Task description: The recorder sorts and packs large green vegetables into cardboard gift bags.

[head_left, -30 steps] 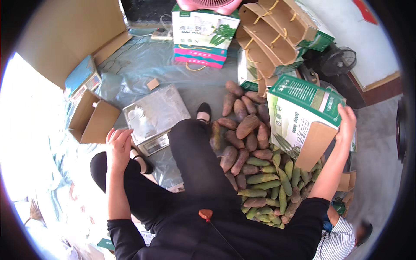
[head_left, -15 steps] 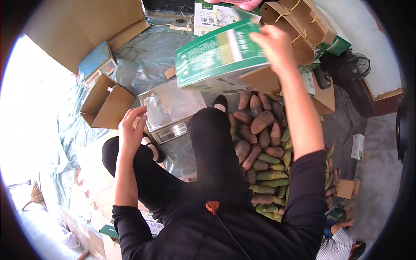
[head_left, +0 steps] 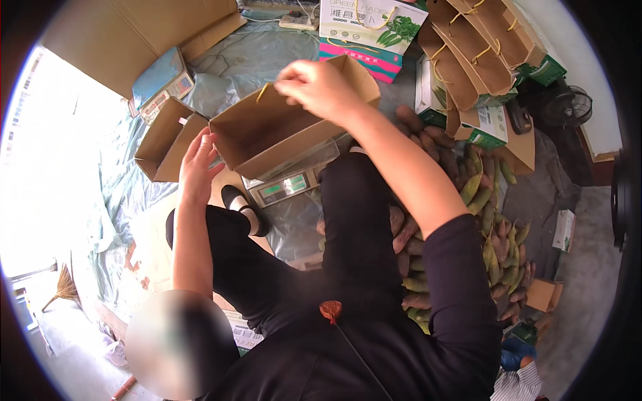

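An open cardboard carton [head_left: 267,144] with a brown inside and a yellow rope handle rests on the flat weighing scale [head_left: 283,189] in front of my knees. At its left end my left hand [head_left: 197,167] has its fingers stretched out against the carton's corner. My right hand [head_left: 319,90] hovers over the carton, its fingers curled in near the rope handle, with nothing visible in them. To the left of my left hand stands a smaller open cardboard box [head_left: 167,144]. Green and reddish-brown radishes [head_left: 498,250] lie piled to the right of my leg, partly behind my right arm.
Stacked open cartons with rope handles [head_left: 468,53] and a black fan [head_left: 565,105] stand at the far right. A white printed carton [head_left: 368,27] is at the back. A blue-topped scale [head_left: 158,77] stands far left. A person in striped clothing [head_left: 518,381] is at lower right.
The green carton that my right hand held raised now stands upright on the scale, and its display is lit. My right hand has moved left and off its edge. My left hand now meets its corner.
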A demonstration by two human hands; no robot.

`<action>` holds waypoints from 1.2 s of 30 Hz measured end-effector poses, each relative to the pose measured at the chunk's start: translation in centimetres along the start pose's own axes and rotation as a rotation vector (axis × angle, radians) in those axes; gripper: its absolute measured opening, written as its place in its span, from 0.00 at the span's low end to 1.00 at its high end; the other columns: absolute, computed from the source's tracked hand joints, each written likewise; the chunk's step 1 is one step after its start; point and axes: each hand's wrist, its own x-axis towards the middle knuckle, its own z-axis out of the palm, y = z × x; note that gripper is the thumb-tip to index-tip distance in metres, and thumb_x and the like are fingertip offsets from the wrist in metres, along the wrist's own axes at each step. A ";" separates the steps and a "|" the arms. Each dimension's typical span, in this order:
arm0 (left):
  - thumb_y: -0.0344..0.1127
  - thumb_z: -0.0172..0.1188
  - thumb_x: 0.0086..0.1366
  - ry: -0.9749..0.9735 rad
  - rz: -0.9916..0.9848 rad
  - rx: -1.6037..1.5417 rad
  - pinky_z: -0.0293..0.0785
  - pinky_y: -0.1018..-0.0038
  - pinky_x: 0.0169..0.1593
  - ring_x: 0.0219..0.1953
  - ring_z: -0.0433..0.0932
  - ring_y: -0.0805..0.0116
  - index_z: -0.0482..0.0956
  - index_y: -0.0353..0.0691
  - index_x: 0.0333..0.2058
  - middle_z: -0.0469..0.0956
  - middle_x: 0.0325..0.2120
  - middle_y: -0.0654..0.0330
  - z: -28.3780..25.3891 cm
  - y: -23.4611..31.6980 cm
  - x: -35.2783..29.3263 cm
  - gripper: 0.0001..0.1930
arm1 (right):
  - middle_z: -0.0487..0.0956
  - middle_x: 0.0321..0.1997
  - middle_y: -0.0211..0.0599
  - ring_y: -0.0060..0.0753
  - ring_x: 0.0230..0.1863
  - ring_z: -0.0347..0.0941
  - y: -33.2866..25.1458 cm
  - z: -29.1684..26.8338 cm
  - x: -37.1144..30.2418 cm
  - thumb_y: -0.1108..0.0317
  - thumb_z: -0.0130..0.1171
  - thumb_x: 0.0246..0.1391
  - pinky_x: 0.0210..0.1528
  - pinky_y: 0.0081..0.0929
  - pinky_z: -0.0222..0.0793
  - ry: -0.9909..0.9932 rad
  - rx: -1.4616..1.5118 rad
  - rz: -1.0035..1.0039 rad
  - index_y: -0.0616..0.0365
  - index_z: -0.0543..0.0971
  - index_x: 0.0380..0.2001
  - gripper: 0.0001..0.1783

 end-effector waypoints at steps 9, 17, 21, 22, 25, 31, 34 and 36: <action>0.41 0.59 0.58 0.131 0.673 0.864 0.59 0.66 0.58 0.58 0.62 0.57 0.71 0.42 0.51 0.69 0.52 0.54 3.7 -1.2 1.1 0.22 | 0.78 0.32 0.28 0.18 0.29 0.73 11.0 -11.8 -17.9 0.64 0.55 0.54 0.28 0.15 0.64 0.470 0.168 0.514 0.56 0.76 0.38 0.10; 0.41 0.61 0.54 -0.157 0.615 1.222 0.47 0.54 0.62 0.61 0.58 0.53 0.64 0.46 0.56 0.66 0.54 0.52 8.3 -3.5 1.0 0.30 | 0.77 0.23 0.34 0.23 0.24 0.72 22.5 -8.6 -37.5 0.71 0.57 0.47 0.26 0.23 0.67 0.621 -0.024 0.865 0.63 0.78 0.30 0.07; 0.33 0.62 0.51 -0.267 0.527 1.110 0.63 0.64 0.56 0.54 0.67 0.53 0.63 0.46 0.57 0.69 0.51 0.50 9.3 -3.9 1.4 0.33 | 0.78 0.24 0.43 0.37 0.27 0.75 25.4 -2.9 -44.3 0.69 0.59 0.42 0.32 0.31 0.70 0.430 -0.170 0.806 0.62 0.78 0.28 0.09; 0.31 0.62 0.51 -0.260 0.540 1.116 0.67 0.65 0.53 0.51 0.70 0.54 0.63 0.45 0.57 0.71 0.49 0.51 8.9 -4.3 1.8 0.33 | 0.78 0.24 0.45 0.41 0.28 0.76 25.6 -1.3 -45.4 0.68 0.60 0.41 0.33 0.33 0.70 0.341 -0.323 0.708 0.61 0.79 0.28 0.10; 0.31 0.59 0.52 -0.251 0.455 1.349 0.70 0.62 0.47 0.44 0.74 0.51 0.67 0.47 0.54 0.76 0.40 0.48 10.8 -3.9 1.4 0.28 | 0.78 0.26 0.45 0.45 0.31 0.76 28.3 4.3 -48.6 0.66 0.60 0.38 0.36 0.36 0.71 0.235 -0.333 1.013 0.57 0.79 0.23 0.08; 0.34 0.56 0.52 -0.156 0.432 1.438 0.71 0.60 0.40 0.36 0.76 0.48 0.77 0.40 0.38 0.78 0.31 0.47 9.3 -3.9 2.1 0.13 | 0.79 0.27 0.46 0.48 0.35 0.76 25.0 5.2 -48.3 0.65 0.57 0.40 0.40 0.39 0.71 0.113 -0.281 1.002 0.56 0.78 0.21 0.06; 0.35 0.58 0.53 -0.122 0.447 1.455 0.71 0.61 0.40 0.36 0.76 0.48 0.77 0.38 0.39 0.78 0.31 0.47 7.1 -4.2 3.1 0.14 | 0.78 0.32 0.46 0.47 0.38 0.75 24.8 1.2 -49.8 0.65 0.57 0.42 0.42 0.39 0.71 0.003 -0.585 1.130 0.55 0.77 0.30 0.10; 0.35 0.58 0.52 -0.111 0.459 1.447 0.71 0.61 0.40 0.36 0.76 0.48 0.76 0.38 0.39 0.78 0.31 0.47 7.0 -4.3 3.0 0.15 | 0.78 0.36 0.45 0.46 0.41 0.75 24.8 -1.4 -51.4 0.65 0.56 0.45 0.43 0.39 0.71 -0.116 -0.785 1.212 0.54 0.75 0.36 0.12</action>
